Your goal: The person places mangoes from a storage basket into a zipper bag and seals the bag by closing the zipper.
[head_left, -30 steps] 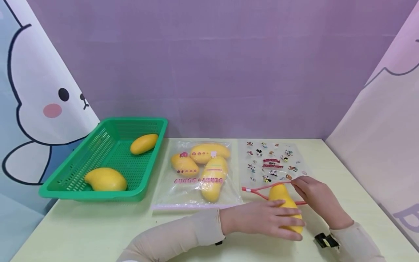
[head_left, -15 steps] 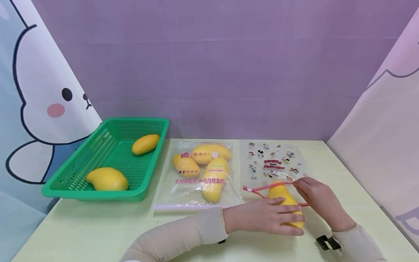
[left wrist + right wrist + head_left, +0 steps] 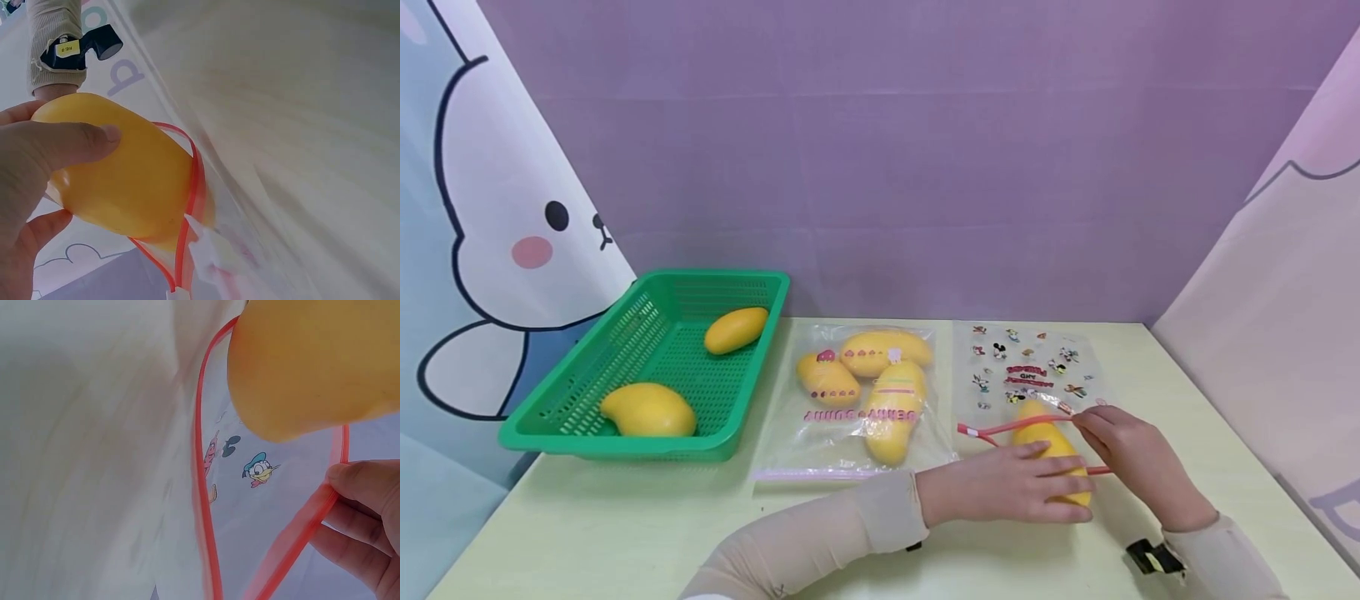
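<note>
My left hand (image 3: pixel 1011 487) grips a yellow mango (image 3: pixel 1043 433) from above, its thumb and fingers round the fruit in the left wrist view. The mango's narrow end reaches into the mouth of a clear zip bag (image 3: pixel 1037 367) printed with cartoon figures. My right hand (image 3: pixel 1138 462) pinches the bag's red rim (image 3: pixel 290 534) between thumb and fingers, and the mouth gapes around the mango. In the right wrist view, the fruit's tip (image 3: pixel 281 375) shows between the two red edges.
Left of the hands lies another clear bag (image 3: pixel 782 450) with three mangoes inside. A green basket (image 3: pixel 730 429) at the far left holds two mangoes (image 3: pixel 651 410). A purple cloth wall (image 3: pixel 880 167) stands behind the table (image 3: pixel 625 525).
My left hand has moved the mango slightly away from me, so more of it lies past the bag's red rim. The right hand keeps its pinch on the rim.
</note>
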`<state>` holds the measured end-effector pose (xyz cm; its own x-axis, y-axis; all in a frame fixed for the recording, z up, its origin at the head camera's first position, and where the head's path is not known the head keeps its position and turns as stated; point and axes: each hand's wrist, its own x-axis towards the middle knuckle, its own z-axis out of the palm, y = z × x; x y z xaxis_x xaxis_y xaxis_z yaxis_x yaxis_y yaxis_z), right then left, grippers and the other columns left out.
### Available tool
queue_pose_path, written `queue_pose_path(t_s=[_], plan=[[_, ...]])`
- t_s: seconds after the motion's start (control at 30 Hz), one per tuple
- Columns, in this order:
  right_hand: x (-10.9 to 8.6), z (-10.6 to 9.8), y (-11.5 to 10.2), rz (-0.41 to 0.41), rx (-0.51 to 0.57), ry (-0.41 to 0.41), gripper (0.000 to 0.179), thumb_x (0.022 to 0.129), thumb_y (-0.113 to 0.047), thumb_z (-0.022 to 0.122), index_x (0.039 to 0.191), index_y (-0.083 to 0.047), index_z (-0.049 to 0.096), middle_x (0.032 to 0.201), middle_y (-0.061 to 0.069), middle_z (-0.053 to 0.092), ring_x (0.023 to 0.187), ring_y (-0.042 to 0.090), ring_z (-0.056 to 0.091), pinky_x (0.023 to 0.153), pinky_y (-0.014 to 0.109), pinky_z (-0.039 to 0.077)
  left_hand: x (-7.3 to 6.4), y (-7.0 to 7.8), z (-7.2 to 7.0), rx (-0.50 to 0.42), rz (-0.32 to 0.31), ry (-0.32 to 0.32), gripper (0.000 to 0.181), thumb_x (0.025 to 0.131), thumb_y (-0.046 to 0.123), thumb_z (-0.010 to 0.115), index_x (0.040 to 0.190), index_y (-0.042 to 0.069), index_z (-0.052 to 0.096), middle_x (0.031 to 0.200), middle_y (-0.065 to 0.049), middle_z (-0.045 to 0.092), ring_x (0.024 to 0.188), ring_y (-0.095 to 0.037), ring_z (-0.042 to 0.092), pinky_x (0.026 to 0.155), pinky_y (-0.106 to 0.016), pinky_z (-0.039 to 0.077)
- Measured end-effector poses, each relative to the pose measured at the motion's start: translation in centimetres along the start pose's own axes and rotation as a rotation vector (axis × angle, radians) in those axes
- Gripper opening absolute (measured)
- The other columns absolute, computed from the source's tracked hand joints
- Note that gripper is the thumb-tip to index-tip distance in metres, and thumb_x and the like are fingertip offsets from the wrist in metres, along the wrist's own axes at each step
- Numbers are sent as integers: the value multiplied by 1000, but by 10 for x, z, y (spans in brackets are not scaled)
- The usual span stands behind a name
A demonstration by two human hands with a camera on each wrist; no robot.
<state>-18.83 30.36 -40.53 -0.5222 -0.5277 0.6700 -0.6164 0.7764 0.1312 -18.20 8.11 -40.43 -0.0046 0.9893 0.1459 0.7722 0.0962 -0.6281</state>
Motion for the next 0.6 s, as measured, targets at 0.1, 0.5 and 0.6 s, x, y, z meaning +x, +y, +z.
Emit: queue_pose_path(t_s=[0.1,0.5,0.6], plan=[[0,0,0,0,5,2,65,102,-40,21,79,-1,67,74,7,65,72,28,66,63,41,54,1,-1,0,-8,0,-15,43,104,17,30,140,37,40,147,9,37,138,-15,30,109,-37,29],[2,-2,0,-2,19,-9,64,102,-39,22,80,0,68,76,7,65,68,22,62,56,37,53,2,-4,-3,4,0,-108,42,103,19,34,141,37,37,149,9,34,140,-16,26,110,-38,29],[3,-3,-1,-5,19,-11,64,102,-39,22,81,0,68,76,6,65,67,20,62,56,36,53,3,-5,-4,-12,-6,-130,42,103,19,34,141,36,36,150,9,32,141,-16,25,110,-38,29]])
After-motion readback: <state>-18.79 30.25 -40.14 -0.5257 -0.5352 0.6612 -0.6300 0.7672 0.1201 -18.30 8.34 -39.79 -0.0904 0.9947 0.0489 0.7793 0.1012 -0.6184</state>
